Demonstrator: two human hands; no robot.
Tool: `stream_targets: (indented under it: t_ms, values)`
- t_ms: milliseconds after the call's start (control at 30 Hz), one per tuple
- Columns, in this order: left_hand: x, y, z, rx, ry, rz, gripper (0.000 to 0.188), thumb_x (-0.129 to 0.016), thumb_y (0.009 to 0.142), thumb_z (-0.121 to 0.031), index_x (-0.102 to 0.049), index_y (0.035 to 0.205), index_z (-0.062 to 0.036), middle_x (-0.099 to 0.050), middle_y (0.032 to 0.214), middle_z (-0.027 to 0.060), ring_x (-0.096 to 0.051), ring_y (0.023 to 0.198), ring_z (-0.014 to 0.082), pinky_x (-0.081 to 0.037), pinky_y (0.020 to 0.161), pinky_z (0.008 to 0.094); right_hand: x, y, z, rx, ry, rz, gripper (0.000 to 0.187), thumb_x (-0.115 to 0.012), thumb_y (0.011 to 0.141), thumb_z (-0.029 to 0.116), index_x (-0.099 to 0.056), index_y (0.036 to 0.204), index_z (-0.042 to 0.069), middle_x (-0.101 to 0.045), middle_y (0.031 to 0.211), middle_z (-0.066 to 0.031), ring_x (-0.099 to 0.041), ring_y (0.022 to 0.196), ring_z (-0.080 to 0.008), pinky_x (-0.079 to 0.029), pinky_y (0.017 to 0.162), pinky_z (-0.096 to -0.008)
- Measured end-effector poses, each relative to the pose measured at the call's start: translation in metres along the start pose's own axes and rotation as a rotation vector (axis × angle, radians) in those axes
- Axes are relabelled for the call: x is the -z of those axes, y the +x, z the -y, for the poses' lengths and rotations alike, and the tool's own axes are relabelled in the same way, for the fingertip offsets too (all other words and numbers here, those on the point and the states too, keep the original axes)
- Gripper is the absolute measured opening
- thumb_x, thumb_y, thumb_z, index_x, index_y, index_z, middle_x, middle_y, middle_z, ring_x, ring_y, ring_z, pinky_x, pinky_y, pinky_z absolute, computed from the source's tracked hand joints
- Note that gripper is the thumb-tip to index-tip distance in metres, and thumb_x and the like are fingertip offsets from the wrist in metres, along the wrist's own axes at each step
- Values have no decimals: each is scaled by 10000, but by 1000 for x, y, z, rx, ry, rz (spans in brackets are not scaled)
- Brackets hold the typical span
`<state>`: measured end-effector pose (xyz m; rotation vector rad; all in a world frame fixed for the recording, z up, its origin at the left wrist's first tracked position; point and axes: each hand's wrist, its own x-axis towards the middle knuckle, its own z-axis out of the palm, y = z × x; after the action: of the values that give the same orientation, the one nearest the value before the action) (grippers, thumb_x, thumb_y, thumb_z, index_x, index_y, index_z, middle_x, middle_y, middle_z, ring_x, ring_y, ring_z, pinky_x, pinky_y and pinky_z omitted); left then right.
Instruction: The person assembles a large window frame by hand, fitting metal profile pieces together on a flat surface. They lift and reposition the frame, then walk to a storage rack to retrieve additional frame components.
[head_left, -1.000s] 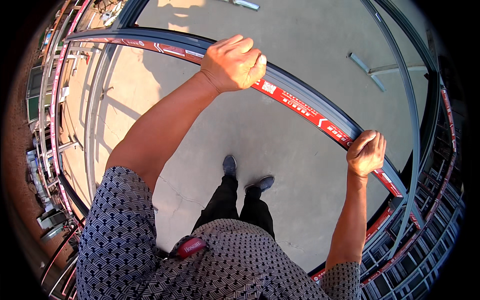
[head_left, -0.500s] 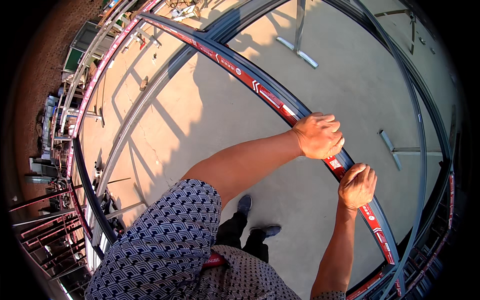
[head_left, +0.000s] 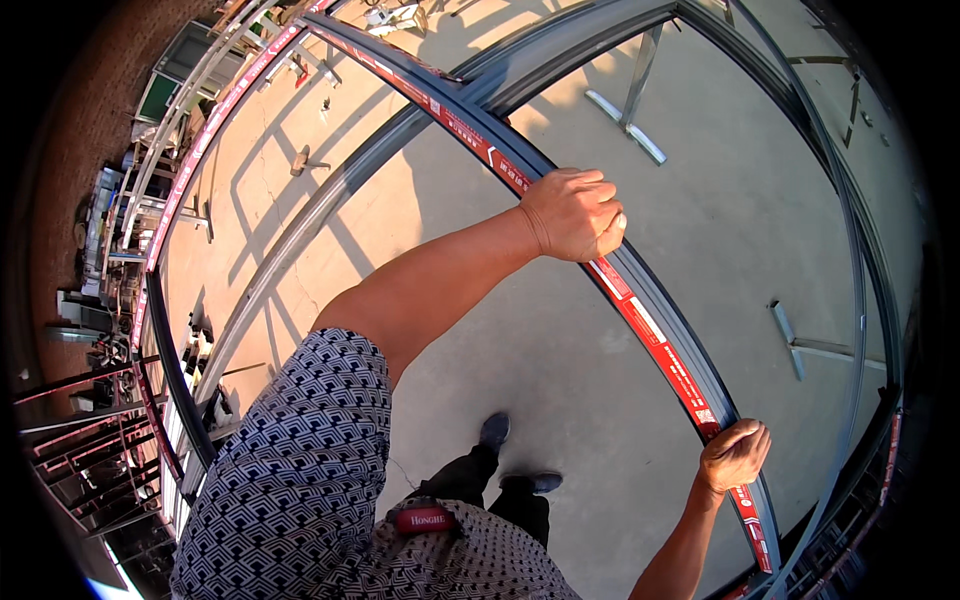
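Observation:
A long dark grey metal frame bar, faced with red and white printed film, crosses the head view from upper left to lower right. My left hand is closed over it near the middle, fingers curled around the far edge. Further down the same bar my right hand is closed too, its thumb across the top. Between the two hands a stretch of the red film shows. Other dark grey bars join this one at the upper left and form a large frame around me.
A hammer lies on the concrete floor at the left. Metal stands rest beyond the bar, another stand at the right. Metal racks and clutter line the left side. My shoes are below.
My hands have moved apart along the bar: the left up and to the left, the right down toward its lower end. Both stay closed on it.

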<state>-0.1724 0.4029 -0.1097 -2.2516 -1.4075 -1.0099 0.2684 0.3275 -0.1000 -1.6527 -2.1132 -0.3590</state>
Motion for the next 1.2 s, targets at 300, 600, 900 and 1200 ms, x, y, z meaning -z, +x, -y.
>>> stream_targets:
  t_ms: [300,600,900,1200]
  values:
    - [-1,9,2,32,-57,2,286,-680,861,-177,-579,600,-123,-523,647,18,-582,634,238,-529,564,372,-6,4,2,-18,-38,-33,360,-403,1095,169,-534,790,29,-524,774,-138,-536,727,-357,-446,656,-477]
    - [-6,9,4,35,-128,17,283,-686,881,-180,-599,624,-99,-534,643,44,-588,640,267,-529,577,400,-55,83,199,109,36,-33,287,-560,1031,213,-559,781,71,-538,747,-105,-552,676,-329,-468,601,-446]
    - [8,2,38,11,-116,32,318,-683,896,-228,-585,613,-121,-532,670,30,-607,691,253,-541,619,389,-58,86,216,2,7,-74,313,-509,1058,172,-559,764,77,-547,740,-83,-553,664,-319,-456,566,-443]
    - [45,-16,148,42,-57,62,212,-684,862,-190,-624,667,-131,-544,701,14,-597,698,205,-519,618,339,-62,87,213,16,26,-34,357,-432,1075,125,-491,731,51,-499,711,-99,-490,633,-317,-406,548,-438]
